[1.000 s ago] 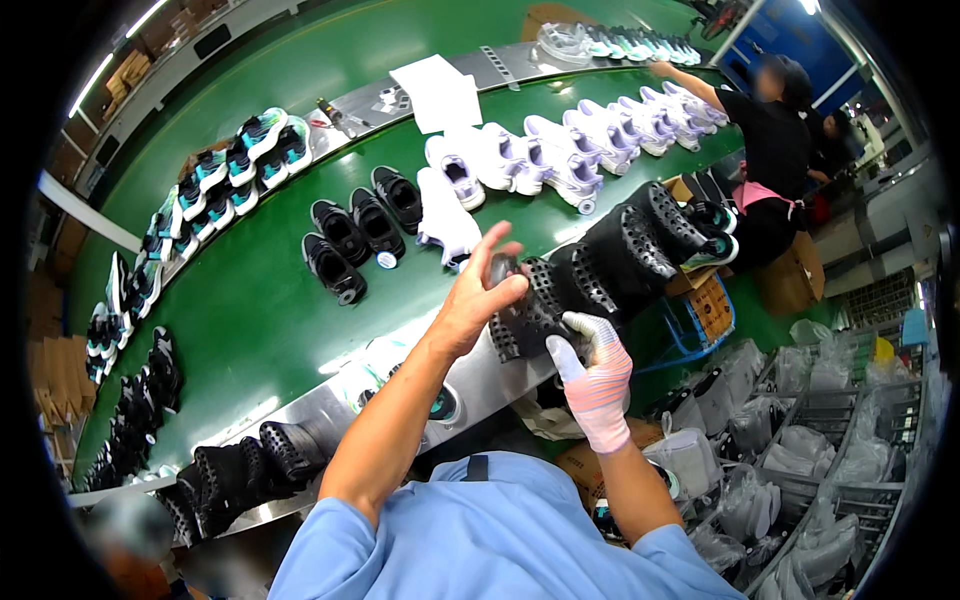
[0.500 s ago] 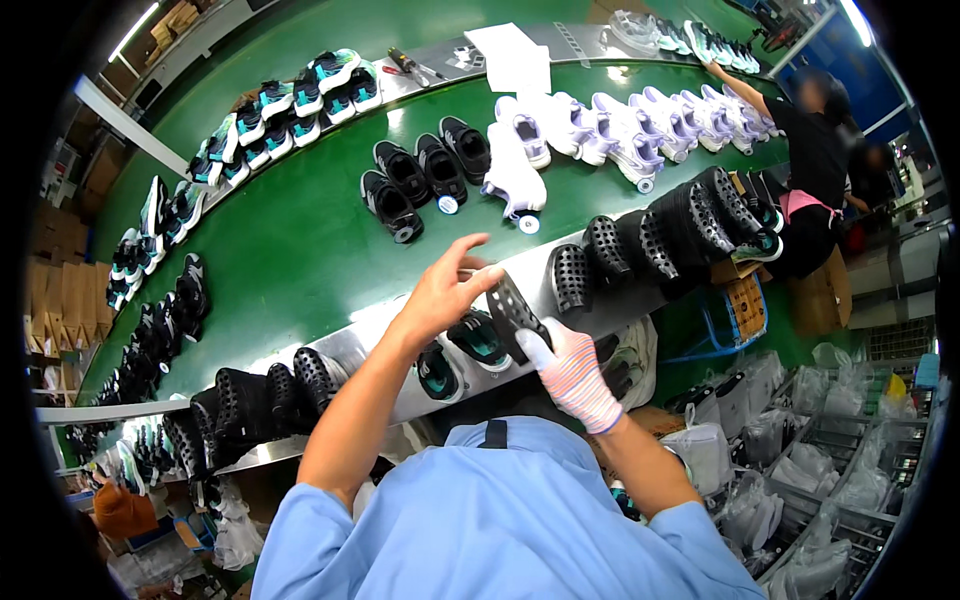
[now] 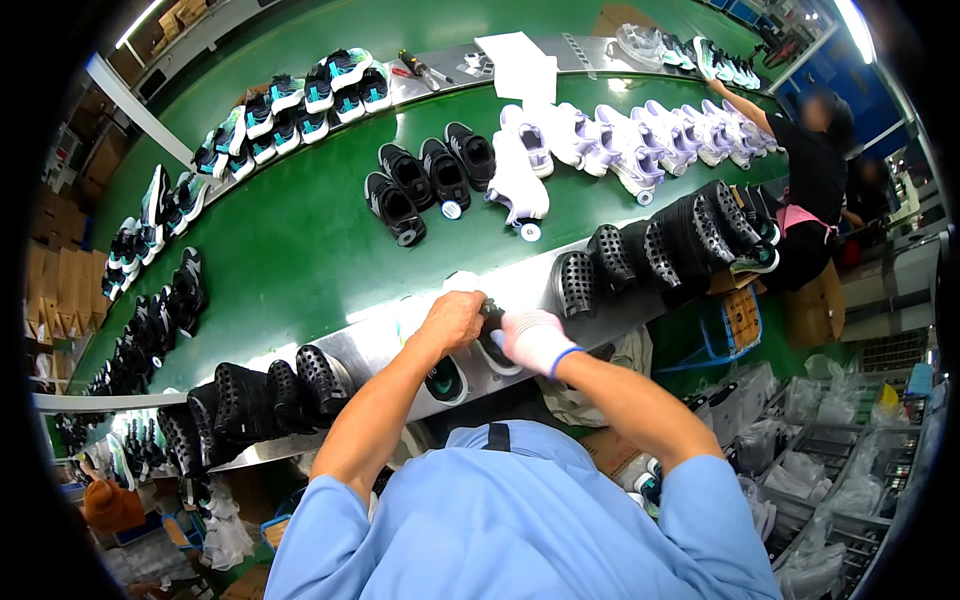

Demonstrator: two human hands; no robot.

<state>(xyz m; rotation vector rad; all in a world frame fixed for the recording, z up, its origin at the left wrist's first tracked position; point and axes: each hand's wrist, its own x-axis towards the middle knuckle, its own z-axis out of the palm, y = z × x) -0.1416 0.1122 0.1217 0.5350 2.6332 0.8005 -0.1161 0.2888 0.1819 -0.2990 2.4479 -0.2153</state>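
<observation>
Two dark green and black sneakers with white soles stand on the metal ledge in front of me. Between my hands, a black perforated shoe-shaped insert is down at the opening of the right-hand sneaker. My bare left hand is closed on its far end, fingers curled. My right hand, in a pale striped glove, is closed over its other side and hides much of it and of the sneaker. The left-hand sneaker sits below my left wrist, partly covered by the forearm.
Black dimpled inserts stand in rows along the ledge on both sides. On the green belt are black shoes and white-lilac sneakers. Teal-black sneakers line the far shelf. A co-worker reaches in at far right.
The insert, held up above the ledge before, has gone down to the right-hand sneaker. My left hand moved down and its spread fingers closed; my gloved right hand moved slightly up and left.
</observation>
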